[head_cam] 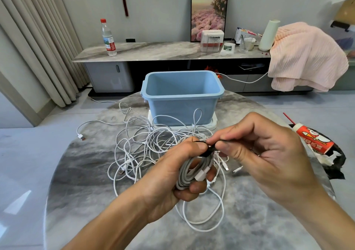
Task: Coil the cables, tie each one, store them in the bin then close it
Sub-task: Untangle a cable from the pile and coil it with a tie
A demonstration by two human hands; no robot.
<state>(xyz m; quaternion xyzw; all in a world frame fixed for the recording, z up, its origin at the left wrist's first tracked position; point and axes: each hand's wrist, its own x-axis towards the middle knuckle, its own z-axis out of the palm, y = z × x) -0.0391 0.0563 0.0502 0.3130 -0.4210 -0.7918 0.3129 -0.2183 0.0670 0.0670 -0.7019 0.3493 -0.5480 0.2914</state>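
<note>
My left hand [172,175] grips a coiled grey-white cable [189,173] above the round marble table [80,173]. A black tie [209,149] is wrapped over the top of the coil, and my right hand [255,153] pinches its end between thumb and fingers. Behind my hands lies a tangle of loose white cables [146,146] with USB plugs showing. The open blue bin [182,96] stands at the far side of the table, and nothing shows inside it. It rests on a white lid [213,125].
A red and white tube on a black bag [315,138] lies at the table's right edge. One cable end [81,137] reaches toward the left edge. Beyond the table stands a low cabinet with a water bottle [108,37], boxes and a pink blanket [305,58].
</note>
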